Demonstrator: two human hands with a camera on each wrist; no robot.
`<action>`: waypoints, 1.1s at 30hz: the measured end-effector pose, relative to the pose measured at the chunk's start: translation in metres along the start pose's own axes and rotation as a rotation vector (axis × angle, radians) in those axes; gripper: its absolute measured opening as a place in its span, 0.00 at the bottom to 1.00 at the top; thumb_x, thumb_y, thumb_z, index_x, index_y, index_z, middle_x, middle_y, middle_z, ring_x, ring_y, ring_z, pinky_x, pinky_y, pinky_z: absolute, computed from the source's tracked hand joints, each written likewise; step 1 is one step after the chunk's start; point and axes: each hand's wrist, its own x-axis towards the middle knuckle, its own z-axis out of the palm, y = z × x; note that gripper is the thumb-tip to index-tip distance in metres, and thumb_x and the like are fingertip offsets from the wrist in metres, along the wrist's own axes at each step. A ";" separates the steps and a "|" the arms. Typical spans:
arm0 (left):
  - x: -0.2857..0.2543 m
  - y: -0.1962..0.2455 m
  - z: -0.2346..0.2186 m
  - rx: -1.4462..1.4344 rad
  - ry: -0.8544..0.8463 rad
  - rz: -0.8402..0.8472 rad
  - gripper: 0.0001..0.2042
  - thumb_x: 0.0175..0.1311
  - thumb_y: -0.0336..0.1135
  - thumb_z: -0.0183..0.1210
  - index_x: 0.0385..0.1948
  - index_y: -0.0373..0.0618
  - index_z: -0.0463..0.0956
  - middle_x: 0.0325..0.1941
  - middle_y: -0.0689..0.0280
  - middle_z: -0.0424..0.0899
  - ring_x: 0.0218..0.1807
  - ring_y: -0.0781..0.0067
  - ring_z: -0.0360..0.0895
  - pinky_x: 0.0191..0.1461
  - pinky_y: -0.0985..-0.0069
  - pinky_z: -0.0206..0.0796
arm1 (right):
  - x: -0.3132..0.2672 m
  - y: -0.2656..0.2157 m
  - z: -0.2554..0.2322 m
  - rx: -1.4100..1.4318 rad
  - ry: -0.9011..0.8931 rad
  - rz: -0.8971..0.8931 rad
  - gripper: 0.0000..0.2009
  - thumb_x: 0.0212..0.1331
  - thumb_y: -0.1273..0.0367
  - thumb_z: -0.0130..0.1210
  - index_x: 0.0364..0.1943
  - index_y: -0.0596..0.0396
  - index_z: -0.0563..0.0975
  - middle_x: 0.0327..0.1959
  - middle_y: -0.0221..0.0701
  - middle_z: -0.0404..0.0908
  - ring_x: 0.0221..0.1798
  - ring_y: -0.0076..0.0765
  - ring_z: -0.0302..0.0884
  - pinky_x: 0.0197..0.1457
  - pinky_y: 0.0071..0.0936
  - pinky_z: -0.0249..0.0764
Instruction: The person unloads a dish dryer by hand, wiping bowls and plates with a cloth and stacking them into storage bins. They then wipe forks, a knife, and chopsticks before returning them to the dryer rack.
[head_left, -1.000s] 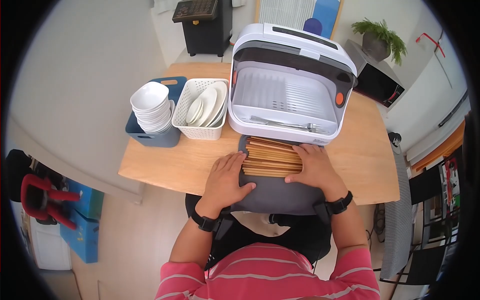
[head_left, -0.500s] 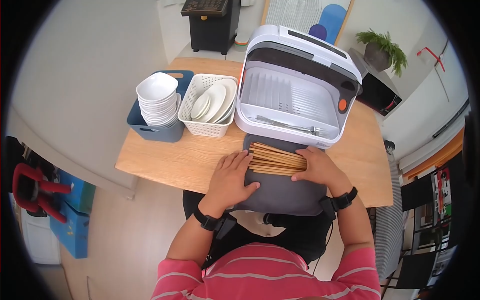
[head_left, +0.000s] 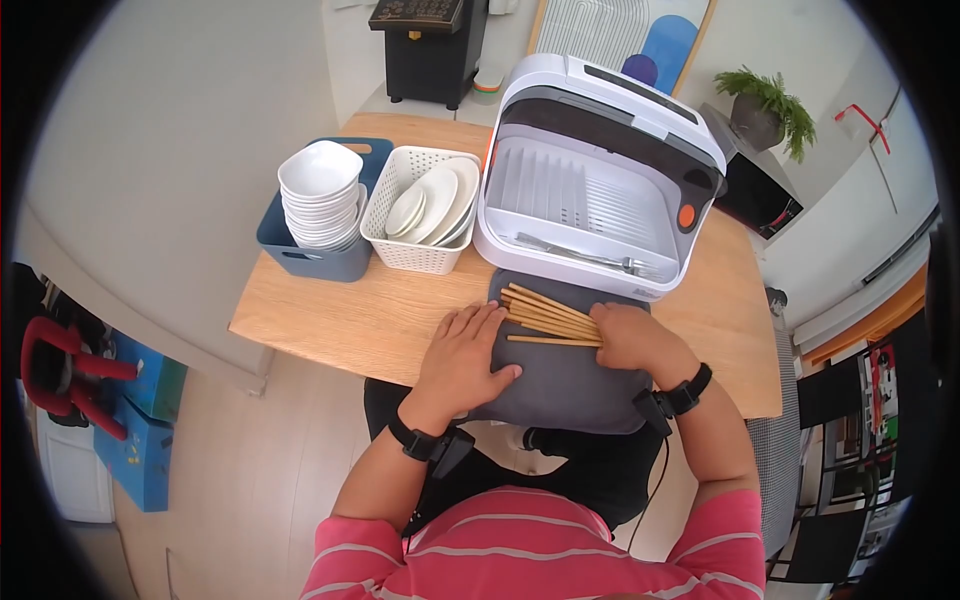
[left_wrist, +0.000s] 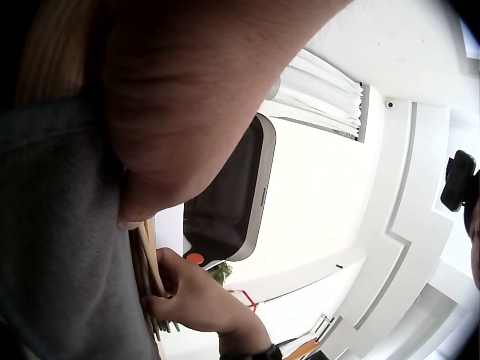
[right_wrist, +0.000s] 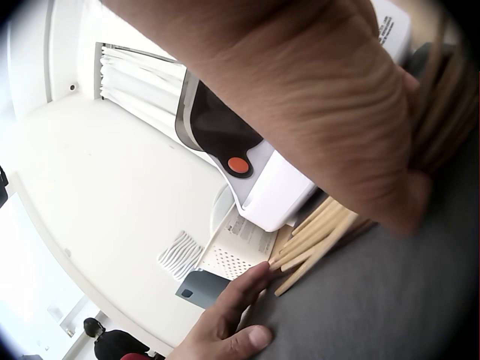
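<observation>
A bundle of wooden chopsticks (head_left: pixel 552 316) lies over a grey cushioned mat (head_left: pixel 570 390) at the table's front edge. My right hand (head_left: pixel 642 338) grips the bundle at its right end, with thumb and fingers curled round it, as the left wrist view also shows. The left ends fan out, and one chopstick lies apart along the front. My left hand (head_left: pixel 462 352) rests flat on the mat's left side, its fingertips beside the chopsticks' left ends and its thumb spread out.
Behind the mat stands a white dish box (head_left: pixel 590 265) with its lid raised and forks in its front tray. To its left are a white perforated basket (head_left: pixel 415 258) of plates and a blue bin (head_left: pixel 320 265) with stacked white bowls (head_left: pixel 320 175).
My right hand has closed round the chopsticks' right ends, drawing them into a tighter, fanned bundle. The left hand stays on the mat; the head view has shifted slightly.
</observation>
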 end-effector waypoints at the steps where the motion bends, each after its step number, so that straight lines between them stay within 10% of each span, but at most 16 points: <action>1: 0.000 0.000 0.000 0.000 -0.001 0.000 0.40 0.56 0.50 0.69 0.69 0.38 0.68 0.74 0.54 0.71 0.77 0.51 0.63 0.81 0.54 0.49 | 0.001 -0.001 0.001 -0.003 0.006 0.004 0.19 0.46 0.70 0.65 0.44 0.62 0.76 0.43 0.49 0.82 0.51 0.58 0.81 0.55 0.46 0.78; 33: 0.002 0.000 -0.001 0.031 -0.023 0.024 0.36 0.57 0.51 0.68 0.65 0.38 0.73 0.74 0.53 0.70 0.76 0.50 0.63 0.80 0.53 0.50 | -0.032 0.016 -0.003 0.082 0.223 0.066 0.10 0.50 0.71 0.59 0.37 0.61 0.77 0.37 0.49 0.82 0.43 0.63 0.81 0.48 0.51 0.77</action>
